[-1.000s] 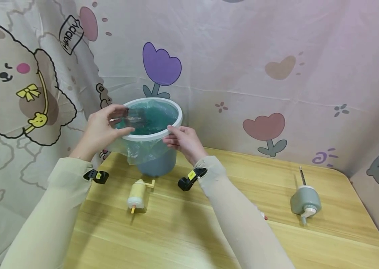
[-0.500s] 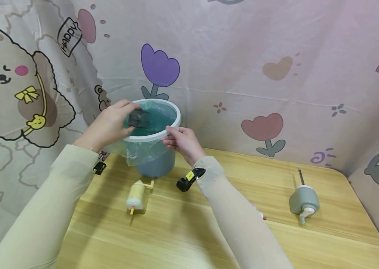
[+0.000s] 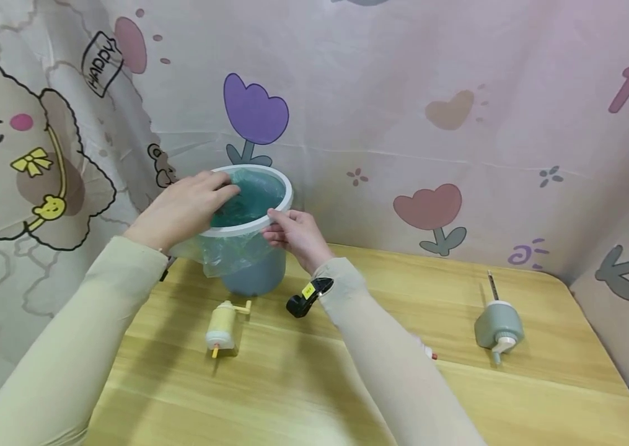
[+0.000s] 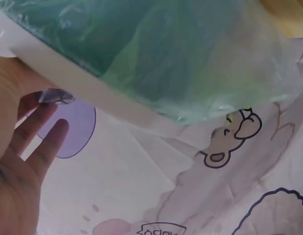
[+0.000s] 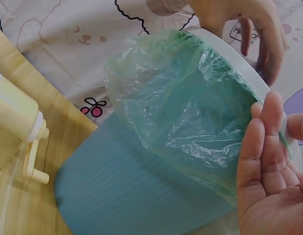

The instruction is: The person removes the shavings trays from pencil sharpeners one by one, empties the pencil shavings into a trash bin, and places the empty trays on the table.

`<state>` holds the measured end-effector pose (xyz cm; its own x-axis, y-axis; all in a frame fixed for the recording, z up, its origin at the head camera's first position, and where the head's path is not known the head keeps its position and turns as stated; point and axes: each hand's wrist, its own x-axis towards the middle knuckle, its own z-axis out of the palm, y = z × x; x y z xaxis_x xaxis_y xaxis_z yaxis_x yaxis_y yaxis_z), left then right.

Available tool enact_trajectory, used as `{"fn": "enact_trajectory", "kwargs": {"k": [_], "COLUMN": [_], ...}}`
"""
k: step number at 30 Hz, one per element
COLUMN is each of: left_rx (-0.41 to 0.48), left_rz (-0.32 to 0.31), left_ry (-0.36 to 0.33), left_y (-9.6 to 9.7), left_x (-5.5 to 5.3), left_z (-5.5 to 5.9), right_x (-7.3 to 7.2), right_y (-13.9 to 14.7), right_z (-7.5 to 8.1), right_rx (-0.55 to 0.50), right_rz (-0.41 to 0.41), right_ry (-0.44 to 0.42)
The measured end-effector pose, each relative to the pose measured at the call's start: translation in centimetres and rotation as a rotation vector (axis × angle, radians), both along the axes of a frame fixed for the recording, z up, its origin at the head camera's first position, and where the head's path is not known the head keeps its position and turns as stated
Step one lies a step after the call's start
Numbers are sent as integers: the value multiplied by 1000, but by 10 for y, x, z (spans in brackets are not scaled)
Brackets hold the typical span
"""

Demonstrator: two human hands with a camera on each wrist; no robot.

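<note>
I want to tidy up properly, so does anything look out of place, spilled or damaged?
One thing: the green liner hangs crumpled and loose over the near side of the blue bin, below the white rim, its lower edge uneven rather than neatly folded. I see no spill or damage on the visible desk.

Soft head-view light, diffuse shadows on the wooden table point(image 3: 258, 371), left wrist view dim and hazy, white glints on the green bag point(image 5: 200, 134)
</note>
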<state>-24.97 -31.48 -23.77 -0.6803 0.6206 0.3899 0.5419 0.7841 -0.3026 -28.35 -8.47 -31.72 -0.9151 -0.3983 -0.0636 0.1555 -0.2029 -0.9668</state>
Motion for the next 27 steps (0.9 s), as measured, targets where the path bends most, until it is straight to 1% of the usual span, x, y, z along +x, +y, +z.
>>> {"fn": "enact_trajectory", "kwargs": {"k": [3,4,7,10,11,13,17,20,24,27], "left_rx": [-4,-24,-149,-279,-299,-312,-287,-302,-361,-338], "left_rz": [-16,-22,-44,-72,-77,-73,-81,-92,-101,-79], "left_ry": [80,100,118,104,101,112,166,204,204,194], "left_y": [-2,-2,3,13,17,21,24,26,32,32], "left_x": [2,2,1,-2,-3,-5,-7,-7,-6,-3], "left_z": [5,6,8,7,7,8,10,7,4,3], "right_x": [0,1,1,0,0,-1,0,0,-1,0], "right_y": [-3,-3,-3,-1,0,0,1,0,0,0], "right_z": [1,2,1,1,1,1,2,1,0,-1], "right_rx": [3,6,12,15,14,15,17,12,9,13], "right_rz": [14,15,12,5,3,1,3,1,-5,-13], "right_ry": [2,3,7,11,12,14,18,15,17,22]}}
